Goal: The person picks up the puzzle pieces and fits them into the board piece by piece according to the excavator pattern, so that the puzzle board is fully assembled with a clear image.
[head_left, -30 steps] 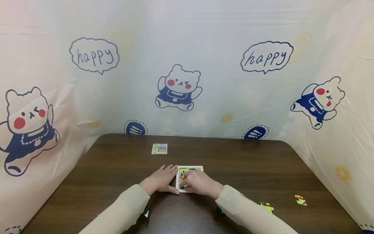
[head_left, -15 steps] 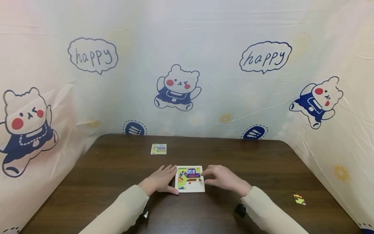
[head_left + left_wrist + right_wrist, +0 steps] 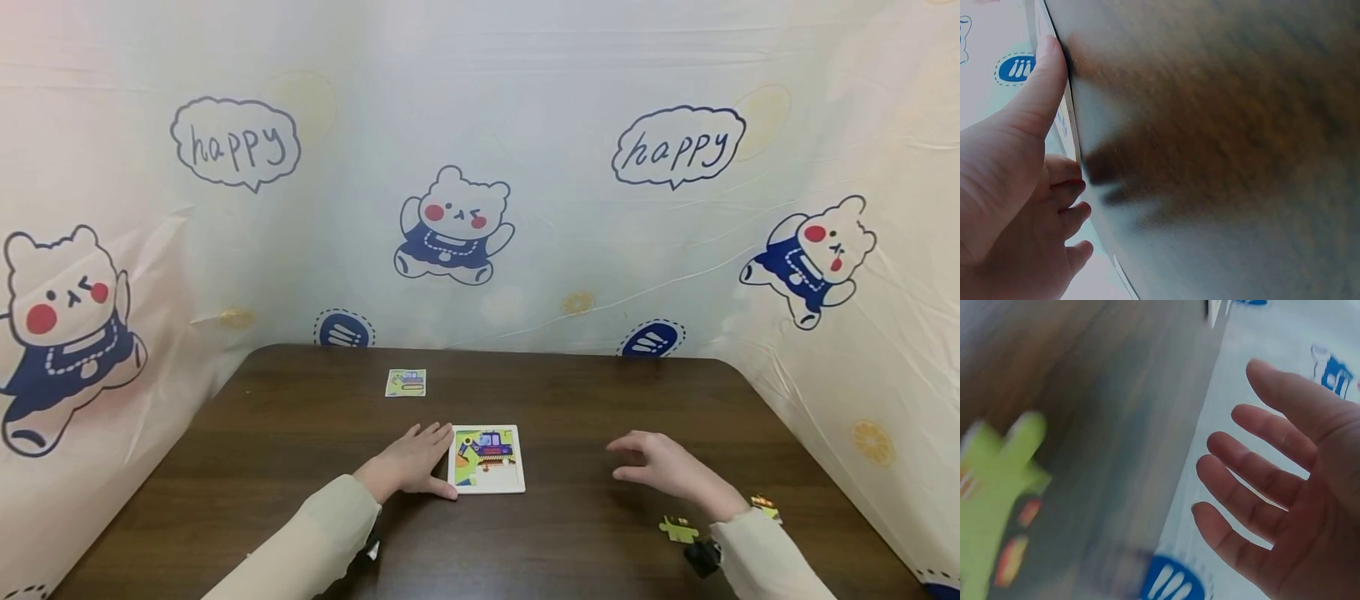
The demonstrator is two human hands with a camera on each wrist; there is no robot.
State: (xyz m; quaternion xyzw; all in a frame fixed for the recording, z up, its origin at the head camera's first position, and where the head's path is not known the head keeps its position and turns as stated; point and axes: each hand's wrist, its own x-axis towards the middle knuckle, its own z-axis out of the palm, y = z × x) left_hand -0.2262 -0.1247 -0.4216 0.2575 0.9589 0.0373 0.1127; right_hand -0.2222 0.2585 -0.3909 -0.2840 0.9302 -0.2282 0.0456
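A white-framed jigsaw puzzle (image 3: pixel 486 460) with an excavator picture lies at the middle of the table; its lower right part shows bare white. My left hand (image 3: pixel 411 463) rests against the frame's left edge, fingers straight and thumb spread. Off to the right, my right hand (image 3: pixel 663 468) is above the table with loosely bent fingers and nothing in them, as the right wrist view also shows. A green puzzle piece (image 3: pixel 679 529) lies just below that hand. Another piece (image 3: pixel 765 507) sits farther right, partly hidden by the right sleeve.
A small picture card (image 3: pixel 406 382) with the same excavator lies toward the back of the dark wooden table (image 3: pixel 570 392). Behind and at both sides hangs a printed cloth (image 3: pixel 570 250).
My right hand has lifted off the puzzle and moved right, toward the loose pieces. Uncovered, the excavator picture now shows. The left hand stays at the frame.
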